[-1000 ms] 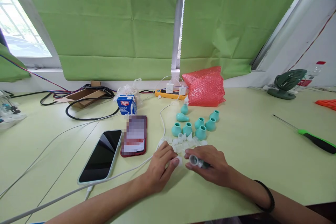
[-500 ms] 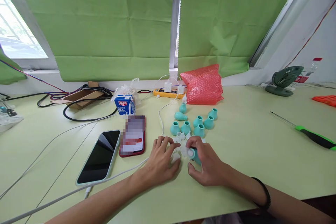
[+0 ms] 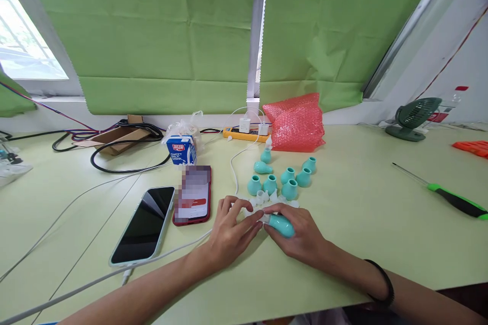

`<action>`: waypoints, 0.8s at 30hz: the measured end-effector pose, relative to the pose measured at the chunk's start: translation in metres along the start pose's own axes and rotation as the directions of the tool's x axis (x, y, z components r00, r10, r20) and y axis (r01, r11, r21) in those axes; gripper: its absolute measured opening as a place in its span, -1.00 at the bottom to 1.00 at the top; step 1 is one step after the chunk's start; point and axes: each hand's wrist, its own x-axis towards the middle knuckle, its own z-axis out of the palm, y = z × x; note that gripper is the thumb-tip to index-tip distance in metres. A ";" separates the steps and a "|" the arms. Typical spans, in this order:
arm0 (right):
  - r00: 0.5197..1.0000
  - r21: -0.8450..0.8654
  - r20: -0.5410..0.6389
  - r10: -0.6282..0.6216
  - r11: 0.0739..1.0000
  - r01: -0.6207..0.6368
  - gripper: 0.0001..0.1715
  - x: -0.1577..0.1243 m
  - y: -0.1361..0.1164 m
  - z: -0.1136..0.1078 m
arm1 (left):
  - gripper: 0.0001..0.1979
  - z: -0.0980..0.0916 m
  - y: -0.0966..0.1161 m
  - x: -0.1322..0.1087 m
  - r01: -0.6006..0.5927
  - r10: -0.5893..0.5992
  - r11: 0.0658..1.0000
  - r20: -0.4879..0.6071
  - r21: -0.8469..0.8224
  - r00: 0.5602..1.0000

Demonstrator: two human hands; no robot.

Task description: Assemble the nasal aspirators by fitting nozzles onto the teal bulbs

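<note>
A teal squeeze bulb (image 3: 281,225) lies on its side in my right hand (image 3: 301,231), its neck pointing left. My right thumb and index finger close round the neck end. A translucent white tip (image 3: 266,218) sits at that neck, and the thumb and index finger of my left hand (image 3: 232,228) pinch at it. Its other fingers are bent over the table. Just beyond my hands lie several small translucent pieces (image 3: 260,197), partly hidden by my fingers. Behind these, several teal bulbs (image 3: 290,190) stand with open necks up; one bulb (image 3: 263,167) lies on its side.
Two phones, a dark-screened one (image 3: 143,226) and a red-cased one (image 3: 192,198), lie left of my hands near a white cable (image 3: 171,254). Further back are a milk carton (image 3: 182,150), a yellow power strip (image 3: 244,135) and a red bubble-wrap bag (image 3: 293,124). A screwdriver (image 3: 453,199) lies right.
My right hand has turned the bulb so its neck points left and brought it towards my left hand. My left thumb and index finger have closed in at the translucent tip.
</note>
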 end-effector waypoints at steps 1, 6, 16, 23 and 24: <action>1.000 -0.004 0.004 0.009 1.000 -0.009 -0.78 0.000 -0.001 0.000 | -0.76 0.000 0.000 0.000 -0.009 0.009 1.000 -0.008 0.016 1.000; 0.998 -0.011 0.037 0.051 0.999 -0.050 -0.81 -0.002 -0.004 -0.001 | -0.77 0.001 0.002 0.001 -0.068 0.073 0.996 -0.077 0.065 0.994; 0.999 -0.027 0.032 0.041 0.999 -0.040 -0.83 -0.005 -0.008 0.002 | -0.83 0.003 -0.002 -0.002 -0.141 0.146 0.988 -0.066 0.070 0.987; 0.998 -0.114 0.022 -0.051 0.992 0.053 -0.82 -0.006 -0.006 0.007 | -0.94 0.003 0.000 0.003 -0.021 0.021 1.000 -0.041 -0.016 0.999; 0.998 -0.120 0.015 -0.059 0.991 0.060 -0.83 -0.006 -0.006 0.007 | -0.94 0.003 -0.001 0.003 -0.014 0.014 1.000 -0.050 -0.014 0.999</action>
